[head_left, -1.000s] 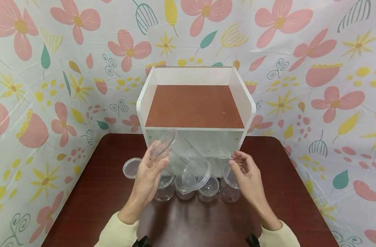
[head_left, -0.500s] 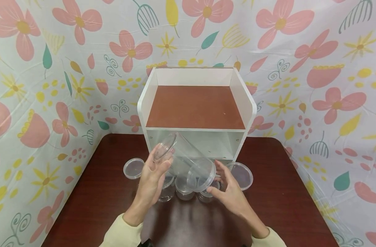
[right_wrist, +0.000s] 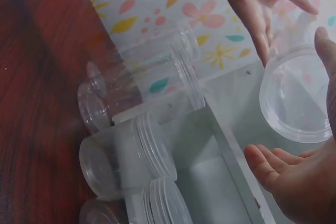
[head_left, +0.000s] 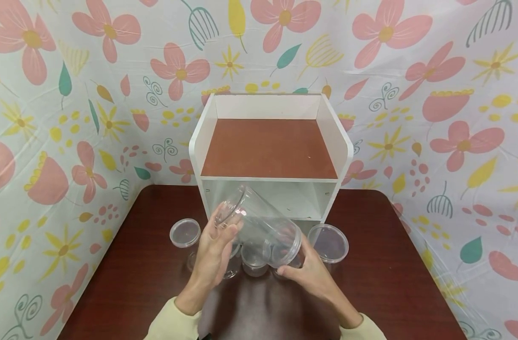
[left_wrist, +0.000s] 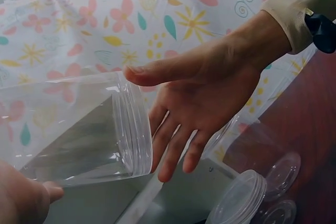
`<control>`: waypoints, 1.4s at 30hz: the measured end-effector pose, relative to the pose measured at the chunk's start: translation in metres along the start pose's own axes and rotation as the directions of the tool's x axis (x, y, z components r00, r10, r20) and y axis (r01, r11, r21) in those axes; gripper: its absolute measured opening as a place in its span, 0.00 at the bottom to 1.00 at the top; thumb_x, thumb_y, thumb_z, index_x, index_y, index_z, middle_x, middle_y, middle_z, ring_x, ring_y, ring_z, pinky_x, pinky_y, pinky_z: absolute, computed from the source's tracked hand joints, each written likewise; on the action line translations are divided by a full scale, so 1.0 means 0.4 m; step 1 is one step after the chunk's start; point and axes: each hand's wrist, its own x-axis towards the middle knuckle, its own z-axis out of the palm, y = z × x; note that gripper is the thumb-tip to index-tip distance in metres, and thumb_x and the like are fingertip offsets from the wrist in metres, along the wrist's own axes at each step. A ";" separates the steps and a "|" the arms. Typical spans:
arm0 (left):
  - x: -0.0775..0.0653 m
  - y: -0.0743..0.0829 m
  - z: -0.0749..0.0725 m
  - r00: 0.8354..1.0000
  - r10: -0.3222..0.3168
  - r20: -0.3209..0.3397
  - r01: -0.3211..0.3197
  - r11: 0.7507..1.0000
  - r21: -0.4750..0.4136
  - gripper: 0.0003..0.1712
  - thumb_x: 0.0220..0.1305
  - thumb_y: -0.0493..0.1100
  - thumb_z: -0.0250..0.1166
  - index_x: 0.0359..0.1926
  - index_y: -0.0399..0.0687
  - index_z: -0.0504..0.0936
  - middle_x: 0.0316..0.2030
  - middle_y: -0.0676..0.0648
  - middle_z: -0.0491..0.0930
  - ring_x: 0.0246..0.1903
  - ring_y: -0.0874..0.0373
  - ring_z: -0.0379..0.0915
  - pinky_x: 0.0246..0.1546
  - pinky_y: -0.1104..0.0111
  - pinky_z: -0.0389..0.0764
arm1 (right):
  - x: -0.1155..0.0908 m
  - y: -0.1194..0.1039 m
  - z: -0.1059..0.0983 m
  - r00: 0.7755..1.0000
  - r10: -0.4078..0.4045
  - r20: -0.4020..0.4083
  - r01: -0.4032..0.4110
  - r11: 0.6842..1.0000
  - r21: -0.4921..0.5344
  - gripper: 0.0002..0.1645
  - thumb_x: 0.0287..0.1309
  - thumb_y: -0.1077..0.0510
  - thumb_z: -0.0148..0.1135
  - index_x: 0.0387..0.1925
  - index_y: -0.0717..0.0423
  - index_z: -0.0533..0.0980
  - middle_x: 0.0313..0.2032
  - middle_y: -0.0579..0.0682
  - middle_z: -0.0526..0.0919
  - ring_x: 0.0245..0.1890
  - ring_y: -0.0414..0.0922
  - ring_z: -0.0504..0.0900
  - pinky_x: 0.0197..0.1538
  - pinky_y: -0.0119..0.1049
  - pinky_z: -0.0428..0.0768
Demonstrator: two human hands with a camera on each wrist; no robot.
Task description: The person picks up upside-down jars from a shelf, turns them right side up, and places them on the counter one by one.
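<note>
A tall clear plastic jar (head_left: 263, 222) with a ridged lid (head_left: 286, 248) at its lower right end is held tilted in front of the shelf. My left hand (head_left: 214, 248) grips its base end, thumb in front. At the lid end is my right hand (head_left: 311, 271), its thumb by the rim. In the left wrist view, the right hand's fingers (left_wrist: 181, 145) are straight and spread past the lid. They stand apart from the lid in the right wrist view, where the jar's lid (right_wrist: 299, 95) faces the camera.
A white shelf unit (head_left: 269, 106) with a brown top stands at the back of the dark wood table (head_left: 390, 283). Several clear lidded jars stand before it, including one at the left (head_left: 185, 233) and one at the right (head_left: 328, 243). Flowered cloth (head_left: 114, 94) hangs behind.
My right hand has moved left from above the rightmost jar to the held jar's lid end. The left hand keeps its grip, and the jar has shifted slightly right.
</note>
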 end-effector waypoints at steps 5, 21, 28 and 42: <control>-0.003 -0.014 0.002 1.000 0.000 -0.015 -0.001 1.000 -0.018 0.55 0.67 0.38 0.67 0.79 0.28 0.39 0.75 0.27 0.50 0.71 0.47 0.64 0.72 0.60 0.64 | -0.001 -0.004 0.000 1.000 0.009 0.007 -0.009 1.000 -0.003 0.60 0.47 0.63 0.82 0.78 0.47 0.60 0.69 0.57 0.72 0.64 0.53 0.76 0.61 0.39 0.78; -0.015 -0.004 0.007 0.994 -0.098 -0.056 0.104 0.986 0.128 0.46 0.70 0.36 0.59 0.80 0.30 0.43 0.76 0.30 0.54 0.75 0.43 0.56 0.71 0.65 0.63 | -0.004 -0.008 0.005 1.000 0.007 -0.002 -0.007 0.989 0.146 0.52 0.52 0.71 0.73 0.76 0.58 0.58 0.69 0.66 0.68 0.61 0.53 0.79 0.57 0.43 0.82; -0.012 0.018 -0.006 0.990 -0.131 -0.058 0.143 0.939 0.312 0.44 0.70 0.35 0.62 0.79 0.28 0.49 0.78 0.33 0.53 0.77 0.42 0.51 0.71 0.67 0.62 | -0.007 -0.003 -0.009 0.998 -0.058 -0.029 0.064 0.968 0.242 0.52 0.52 0.75 0.67 0.76 0.64 0.54 0.67 0.71 0.68 0.62 0.51 0.78 0.58 0.41 0.82; 0.000 0.072 -0.030 0.981 -0.145 -0.126 0.189 0.839 0.510 0.38 0.74 0.41 0.62 0.77 0.34 0.59 0.74 0.38 0.64 0.75 0.48 0.58 0.73 0.57 0.60 | -0.016 -0.011 -0.058 0.992 -0.128 -0.013 0.126 0.943 0.308 0.44 0.62 0.69 0.63 0.75 0.65 0.54 0.64 0.65 0.72 0.64 0.54 0.77 0.62 0.43 0.79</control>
